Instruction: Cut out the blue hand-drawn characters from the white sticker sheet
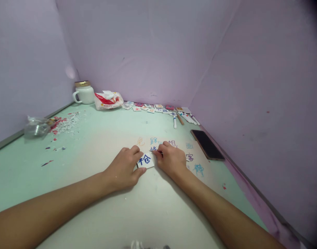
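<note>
My left hand (126, 168) is at the middle of the table, thumb and fingers closed on the left side of a small white square tile (148, 165). A blue character is drawn on the tile's top face. My right hand (171, 157) is closed in a pinch around a thin, pen-like tool (188, 160). Most of that tool is hidden by the fingers; its narrow tip is close to the tile's upper right corner, and I cannot tell whether it touches. Handwritten characters (198, 169) in blue, purple and orange mark the table surface around my right hand.
Along the back wall stand a white mug with gold lid (84, 93), a tissue pack (109, 101) and several lettered tiles (158, 109). Marker pens (187, 118) lie right of them. A phone (207, 144) lies at right; red and white shavings (66, 124) and a plastic bag (36, 128) at left.
</note>
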{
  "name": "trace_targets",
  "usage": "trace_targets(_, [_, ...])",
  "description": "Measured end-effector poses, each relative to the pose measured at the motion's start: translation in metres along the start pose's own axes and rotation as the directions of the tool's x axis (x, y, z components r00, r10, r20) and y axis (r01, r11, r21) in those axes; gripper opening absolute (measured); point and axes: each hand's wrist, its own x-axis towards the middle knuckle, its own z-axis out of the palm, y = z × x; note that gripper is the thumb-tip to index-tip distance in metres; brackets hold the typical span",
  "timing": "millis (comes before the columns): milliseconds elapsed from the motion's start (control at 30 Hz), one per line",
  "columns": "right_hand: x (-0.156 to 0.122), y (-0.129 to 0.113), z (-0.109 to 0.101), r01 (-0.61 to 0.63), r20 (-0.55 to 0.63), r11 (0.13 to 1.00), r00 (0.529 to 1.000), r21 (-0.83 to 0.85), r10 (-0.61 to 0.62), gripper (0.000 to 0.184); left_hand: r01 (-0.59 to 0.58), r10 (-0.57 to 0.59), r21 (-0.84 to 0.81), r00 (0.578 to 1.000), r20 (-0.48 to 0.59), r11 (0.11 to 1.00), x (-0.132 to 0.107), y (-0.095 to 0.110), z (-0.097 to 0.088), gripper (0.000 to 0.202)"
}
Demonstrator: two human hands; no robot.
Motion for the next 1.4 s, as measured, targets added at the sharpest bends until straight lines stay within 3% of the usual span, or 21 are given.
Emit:
trace_targets(300, [-0.0008,0.0053,0.001,0.026,-0.024,0.995,0.999,0.1,-0.023,0.023,0.013,-0.013,0.006,1.0,0.003,1.0,0.0003,0.0009,0.0008,0.031])
trace_targets(467, [-0.0024,0.003,-0.0005,0.029,-0.007,0.998,1.0,0.058,-0.029,0.024,-0.012,0.013,0.005,1.0,-0.023,1.0,-0.0001,0.0,0.0008,0.027])
trace_targets(767, [-0.0002,0.0038,0.0025,0.005,-0.027,0.992,1.0,0.129,-0.001,0.023,0.025,-0.025,-0.004,0.998,0.054,1.0,0.0004,0.0034,-0.0033,0.034])
trace_targets(1400, [-0.004,0.0068,0.0008,0.048,0.008,0.984,0.999,0.171,-0.05,0.022,0.026,-0.026,-0.004,0.998,0.054,1.0,0.001,0.0026,-0.0031,0.036])
